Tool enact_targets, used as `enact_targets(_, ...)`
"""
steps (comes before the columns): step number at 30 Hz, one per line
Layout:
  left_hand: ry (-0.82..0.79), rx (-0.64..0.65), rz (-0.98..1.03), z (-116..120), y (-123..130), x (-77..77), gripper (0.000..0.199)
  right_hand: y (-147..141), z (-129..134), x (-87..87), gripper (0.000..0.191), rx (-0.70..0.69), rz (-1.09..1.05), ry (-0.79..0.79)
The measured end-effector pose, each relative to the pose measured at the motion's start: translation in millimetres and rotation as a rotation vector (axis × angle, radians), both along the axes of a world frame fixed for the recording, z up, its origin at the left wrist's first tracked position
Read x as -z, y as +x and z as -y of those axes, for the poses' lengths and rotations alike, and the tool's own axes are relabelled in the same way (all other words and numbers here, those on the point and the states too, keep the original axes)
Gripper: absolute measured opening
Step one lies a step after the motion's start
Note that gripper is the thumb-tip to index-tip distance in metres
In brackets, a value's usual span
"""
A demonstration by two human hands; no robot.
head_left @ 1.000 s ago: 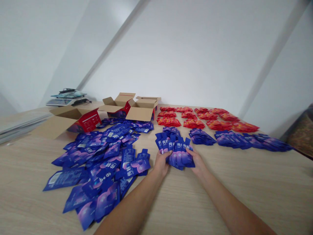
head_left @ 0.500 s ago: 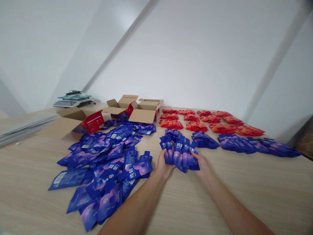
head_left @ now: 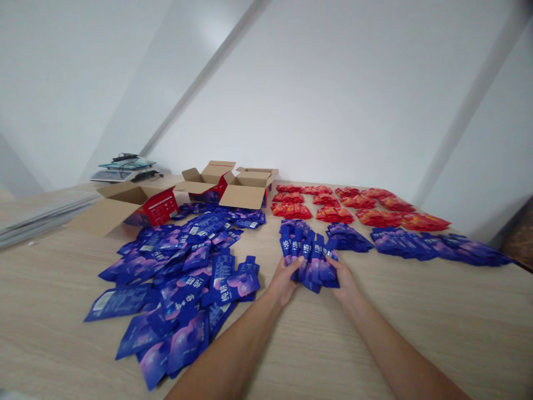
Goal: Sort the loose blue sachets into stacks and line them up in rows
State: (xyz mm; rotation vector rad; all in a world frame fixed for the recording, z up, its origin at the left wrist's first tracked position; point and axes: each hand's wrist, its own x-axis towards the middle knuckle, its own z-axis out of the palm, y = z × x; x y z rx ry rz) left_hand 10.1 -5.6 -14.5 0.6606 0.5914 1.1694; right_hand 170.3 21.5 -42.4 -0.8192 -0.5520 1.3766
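Both hands are closed on one fan of blue pouches (head_left: 308, 266), the left hand (head_left: 284, 282) gripping its left side with the thumb laid across the front, the right hand (head_left: 343, 276) pinching its right edge. The pouches overlap side by side, narrow necks pointing away from the person and white characters facing up; whether the fan touches the table (head_left: 416, 316) or is held just above it, I cannot tell. Directly beyond it lies a small blue stack (head_left: 295, 223), partly covered by the fan, and to the right of that a second blue stack (head_left: 347, 238) sits on its own. Farther right, more overlapping blue pouches (head_left: 402, 243) stretch in a long row toward the table's right edge. Behind this row are the red packets (head_left: 335, 215) — laid out in several bundles, running back toward the white wall (head_left: 333, 100). Left of the hands spreads a loose heap of blue pouches (head_left: 183, 294), some showing printed fronts, others barcodes, pointing every which way. At the heap's far end stand open cardboard boxes (head_left: 157, 206), red and dark blue outside, plain brown inside, flaps folded out. Flat sheets (head_left: 45, 219) lie at the left edge, and beyond them is a pile of flat items with dark cables (head_left: 125, 165) — too small to make out.
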Motion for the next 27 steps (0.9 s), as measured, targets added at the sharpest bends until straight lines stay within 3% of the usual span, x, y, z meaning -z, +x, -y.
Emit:
enact_targets(5,0.143,0.014,-0.078,4.0,8.0,2.5,0.069,-11.9,10.4,-12.8,0.045,0.070,0.111,0.094)
enact_targets(11,0.177,-0.070,-0.115,1.7,8.3,7.5,0.073,-18.7,11.2,-9.0,0.056,0.252,0.523,0.103)
enact_targets(16,0.305,-0.064,-0.234,6.3,9.1,3.7,0.065,-20.5,10.9,-5.0,0.051,0.161,0.655,0.090)
enact_targets(21,0.395,-0.035,-0.373,7.9,11.9,3.3,0.083,-23.5,18.6,-8.3,0.056,0.238,0.783,0.169)
enact_targets(24,0.458,-0.036,-0.522,3.8,6.5,4.5,0.082,-25.8,20.3,-6.0,0.060,0.242,0.802,0.177)
enact_targets(27,0.465,-0.093,-0.803,-0.5,-2.4,5.2,0.079,-28.2,18.7,-1.8,0.065,0.195,0.768,0.139)
